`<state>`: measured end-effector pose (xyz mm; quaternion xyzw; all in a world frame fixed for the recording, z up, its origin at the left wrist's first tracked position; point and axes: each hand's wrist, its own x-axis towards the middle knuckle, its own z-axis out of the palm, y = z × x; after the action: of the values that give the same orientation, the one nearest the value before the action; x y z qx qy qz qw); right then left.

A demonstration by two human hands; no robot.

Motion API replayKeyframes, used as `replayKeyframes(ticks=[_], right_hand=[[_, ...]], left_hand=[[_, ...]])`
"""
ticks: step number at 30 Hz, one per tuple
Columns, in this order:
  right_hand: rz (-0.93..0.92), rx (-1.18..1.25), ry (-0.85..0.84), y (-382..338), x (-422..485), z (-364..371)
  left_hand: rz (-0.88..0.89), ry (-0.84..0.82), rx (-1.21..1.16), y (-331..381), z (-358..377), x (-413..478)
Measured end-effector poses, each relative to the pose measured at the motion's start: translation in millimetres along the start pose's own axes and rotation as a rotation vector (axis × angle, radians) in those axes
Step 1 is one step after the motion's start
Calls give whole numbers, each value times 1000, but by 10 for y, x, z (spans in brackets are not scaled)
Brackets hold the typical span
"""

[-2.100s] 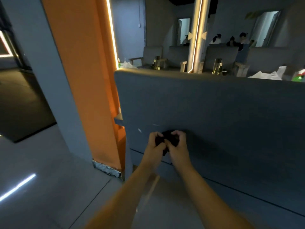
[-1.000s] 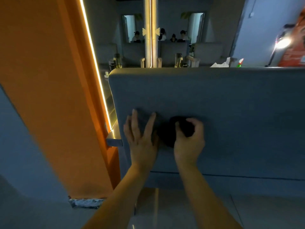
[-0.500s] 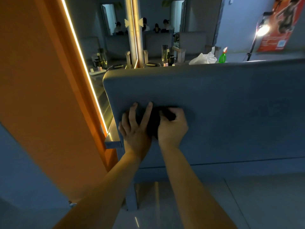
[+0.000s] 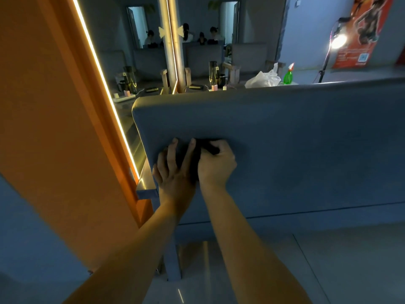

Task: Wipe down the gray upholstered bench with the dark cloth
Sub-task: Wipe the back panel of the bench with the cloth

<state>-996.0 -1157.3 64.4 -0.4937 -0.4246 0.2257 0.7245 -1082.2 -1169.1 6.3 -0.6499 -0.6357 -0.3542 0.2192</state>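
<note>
Head camera: far right, the orange poster [image 4: 359,40] carries print and a square code, both too small to read. The dark cloth [image 4: 195,159] is mostly hidden between the hands, a crumpled wad pressed on the gray upholstered bench [image 4: 295,139] near its rounded left corner. Fingers of the right hand [image 4: 215,165] curl round the wad; the left hand [image 4: 175,176] lies flat beside it, fingers spread straight on the smooth fabric

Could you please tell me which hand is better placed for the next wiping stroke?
Right hand: its fingers are curled round the dark cloth on the bench, while the left hand lies flat with straight fingers.
</note>
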Motion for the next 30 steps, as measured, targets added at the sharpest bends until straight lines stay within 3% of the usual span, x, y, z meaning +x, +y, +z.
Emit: replayKeyframes(ticks=[4,8,12,17,21,25,30], right_hand=[[-107,-138,26,147,179,-283],[99,-98,190,239,386,-564],[263,12,258,110,340,-366],[143,48,9,-92,-113,158],[45,9,-81,-56,-145,67],[100,-88,99,130,277,-366],[320,50,327,210,637,-761]], left_hand=[[48,-30,28,-149,-58,-37],[54,-25,13,-138,-65,-65],[20,-61,-7,-42,-81,-61],[12,-27,-4,-68,-67,-48],[84,-36,32,-230,-114,-67],[88,-79,19,-242,-155,-84],[65,-128,-18,-225,-149,-91]])
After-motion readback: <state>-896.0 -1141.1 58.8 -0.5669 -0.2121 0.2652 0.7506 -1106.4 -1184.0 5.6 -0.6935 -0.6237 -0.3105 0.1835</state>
